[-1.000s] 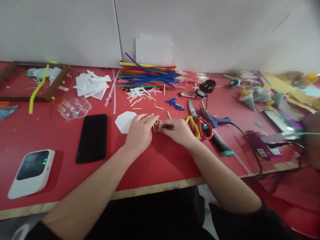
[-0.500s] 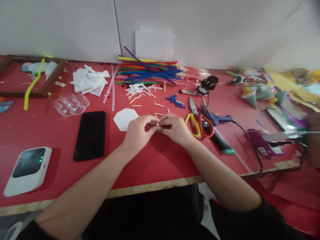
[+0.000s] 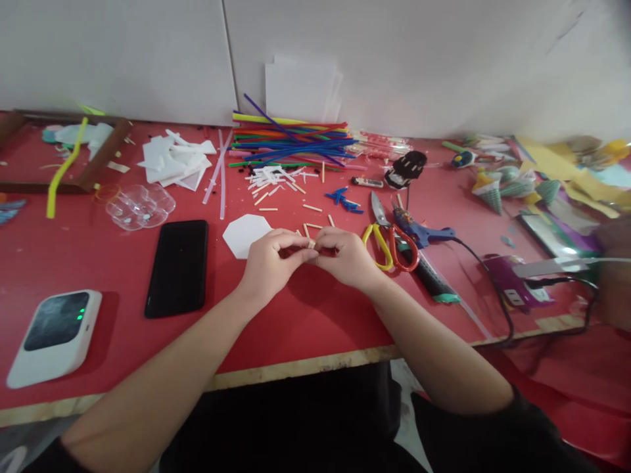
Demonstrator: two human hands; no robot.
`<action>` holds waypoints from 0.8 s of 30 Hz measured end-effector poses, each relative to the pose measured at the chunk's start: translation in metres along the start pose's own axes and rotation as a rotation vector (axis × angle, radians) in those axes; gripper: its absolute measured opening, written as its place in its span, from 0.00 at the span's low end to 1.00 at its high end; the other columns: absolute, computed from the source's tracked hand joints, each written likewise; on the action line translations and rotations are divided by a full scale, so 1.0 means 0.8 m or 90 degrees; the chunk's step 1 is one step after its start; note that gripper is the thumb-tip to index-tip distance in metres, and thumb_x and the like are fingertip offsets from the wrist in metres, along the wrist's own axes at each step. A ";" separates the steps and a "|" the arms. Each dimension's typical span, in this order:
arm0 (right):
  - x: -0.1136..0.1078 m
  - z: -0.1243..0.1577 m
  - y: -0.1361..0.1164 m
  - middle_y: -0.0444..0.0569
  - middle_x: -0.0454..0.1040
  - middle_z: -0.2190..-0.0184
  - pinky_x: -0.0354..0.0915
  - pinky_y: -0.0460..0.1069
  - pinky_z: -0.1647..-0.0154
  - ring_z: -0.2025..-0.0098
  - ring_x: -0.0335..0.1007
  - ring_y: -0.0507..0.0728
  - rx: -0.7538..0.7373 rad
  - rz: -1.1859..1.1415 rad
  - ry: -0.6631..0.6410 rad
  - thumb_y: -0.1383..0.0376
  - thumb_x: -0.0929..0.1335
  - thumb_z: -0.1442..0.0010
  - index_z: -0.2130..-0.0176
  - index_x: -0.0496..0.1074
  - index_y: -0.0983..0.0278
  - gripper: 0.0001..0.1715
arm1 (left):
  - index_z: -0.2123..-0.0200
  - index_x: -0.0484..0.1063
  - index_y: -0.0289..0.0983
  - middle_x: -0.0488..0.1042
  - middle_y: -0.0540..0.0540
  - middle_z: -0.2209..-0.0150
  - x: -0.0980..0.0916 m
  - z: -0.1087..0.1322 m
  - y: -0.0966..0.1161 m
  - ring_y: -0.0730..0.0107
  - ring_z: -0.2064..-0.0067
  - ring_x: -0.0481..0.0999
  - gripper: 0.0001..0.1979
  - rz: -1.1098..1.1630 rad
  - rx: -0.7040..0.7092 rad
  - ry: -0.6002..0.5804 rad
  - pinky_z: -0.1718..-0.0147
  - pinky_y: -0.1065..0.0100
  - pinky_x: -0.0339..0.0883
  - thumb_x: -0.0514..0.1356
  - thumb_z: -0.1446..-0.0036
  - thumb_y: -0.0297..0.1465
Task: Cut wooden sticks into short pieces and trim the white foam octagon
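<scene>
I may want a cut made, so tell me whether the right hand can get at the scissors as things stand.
Probably yes. The scissors lie just beside the right hand, handles towards it, nothing between. But it and the left hand pinch a small stick.

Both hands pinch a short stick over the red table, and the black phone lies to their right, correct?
No. The head view shows the black phone to their left; left hand and right hand do pinch a short stick over the red table.
</scene>
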State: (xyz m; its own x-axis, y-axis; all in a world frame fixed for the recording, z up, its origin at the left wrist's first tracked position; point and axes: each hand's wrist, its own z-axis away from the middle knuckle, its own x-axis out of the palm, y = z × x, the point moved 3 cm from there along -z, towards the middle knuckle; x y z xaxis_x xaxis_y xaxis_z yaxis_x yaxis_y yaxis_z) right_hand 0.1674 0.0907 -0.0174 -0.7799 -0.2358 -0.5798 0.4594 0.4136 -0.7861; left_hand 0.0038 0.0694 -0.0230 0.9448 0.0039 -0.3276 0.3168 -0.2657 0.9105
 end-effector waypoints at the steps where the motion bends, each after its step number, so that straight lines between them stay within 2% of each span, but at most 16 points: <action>1: 0.000 0.000 -0.001 0.45 0.71 0.73 0.62 0.49 0.68 0.70 0.67 0.52 0.003 -0.005 -0.007 0.61 0.71 0.42 0.77 0.71 0.62 0.14 | 0.67 0.80 0.39 0.81 0.46 0.64 0.000 0.001 0.000 0.65 0.62 0.79 0.04 0.014 -0.016 -0.004 0.62 0.65 0.74 0.71 0.47 0.30; 8: 0.003 0.000 -0.004 0.44 0.71 0.74 0.62 0.48 0.67 0.71 0.67 0.51 0.003 -0.031 -0.010 0.61 0.72 0.42 0.76 0.72 0.63 0.13 | 0.70 0.80 0.38 0.81 0.46 0.66 -0.003 0.002 0.004 0.64 0.62 0.80 0.03 0.077 -0.083 0.000 0.60 0.63 0.75 0.70 0.49 0.30; 11: -0.015 -0.002 -0.008 0.47 0.75 0.68 0.64 0.49 0.65 0.68 0.69 0.53 -0.025 0.011 -0.015 0.59 0.72 0.42 0.68 0.77 0.62 0.09 | 0.69 0.80 0.38 0.82 0.46 0.66 -0.007 0.002 0.003 0.66 0.63 0.81 0.04 0.153 -0.120 0.005 0.58 0.64 0.77 0.70 0.48 0.31; 14: -0.057 0.000 -0.009 0.51 0.77 0.63 0.65 0.50 0.64 0.64 0.71 0.56 0.001 0.187 0.011 0.58 0.71 0.41 0.59 0.78 0.62 0.13 | 0.67 0.80 0.36 0.82 0.46 0.67 -0.010 0.002 -0.001 0.67 0.65 0.81 0.08 0.228 -0.166 0.017 0.59 0.65 0.78 0.70 0.48 0.35; 16: -0.089 0.008 -0.004 0.55 0.78 0.64 0.65 0.53 0.62 0.63 0.73 0.60 0.097 0.402 0.018 0.61 0.70 0.42 0.62 0.76 0.65 0.10 | 0.67 0.79 0.36 0.82 0.45 0.67 -0.010 0.002 -0.004 0.68 0.67 0.81 0.11 0.263 -0.196 0.016 0.61 0.65 0.79 0.70 0.48 0.37; 18: -0.114 0.021 0.003 0.60 0.77 0.66 0.63 0.55 0.64 0.63 0.74 0.65 0.231 0.601 -0.009 0.60 0.68 0.40 0.64 0.74 0.67 0.11 | 0.66 0.79 0.35 0.82 0.45 0.68 -0.007 0.003 -0.005 0.69 0.68 0.81 0.12 0.293 -0.224 -0.003 0.62 0.65 0.80 0.70 0.49 0.38; 20: -0.122 0.032 0.010 0.64 0.76 0.67 0.62 0.55 0.67 0.65 0.75 0.67 0.303 0.707 -0.075 0.58 0.67 0.38 0.64 0.73 0.69 0.15 | 0.66 0.78 0.36 0.81 0.46 0.70 -0.004 0.005 -0.003 0.68 0.68 0.82 0.12 0.325 -0.251 -0.024 0.63 0.65 0.80 0.71 0.49 0.38; 22: -0.117 0.038 0.017 0.65 0.77 0.67 0.61 0.53 0.69 0.66 0.75 0.66 0.314 0.744 -0.128 0.59 0.66 0.38 0.64 0.73 0.70 0.16 | 0.66 0.78 0.36 0.81 0.46 0.71 -0.001 0.006 -0.001 0.66 0.66 0.83 0.12 0.352 -0.277 -0.041 0.64 0.66 0.80 0.71 0.49 0.37; 24: -0.108 0.039 0.022 0.66 0.77 0.66 0.60 0.53 0.70 0.66 0.76 0.66 0.321 0.753 -0.139 0.62 0.66 0.38 0.64 0.74 0.71 0.13 | 0.67 0.77 0.36 0.81 0.46 0.71 0.000 0.007 0.001 0.64 0.64 0.84 0.12 0.364 -0.293 -0.052 0.66 0.66 0.80 0.70 0.49 0.37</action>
State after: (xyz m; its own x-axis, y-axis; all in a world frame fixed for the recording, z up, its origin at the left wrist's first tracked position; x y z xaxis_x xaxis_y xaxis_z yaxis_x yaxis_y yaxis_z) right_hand 0.2563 0.0913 0.0121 0.2670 -0.1147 -0.9568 0.9611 0.1048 0.2556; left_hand 0.0039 0.0637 -0.0235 0.9693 -0.0905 0.2286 -0.2034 0.2269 0.9524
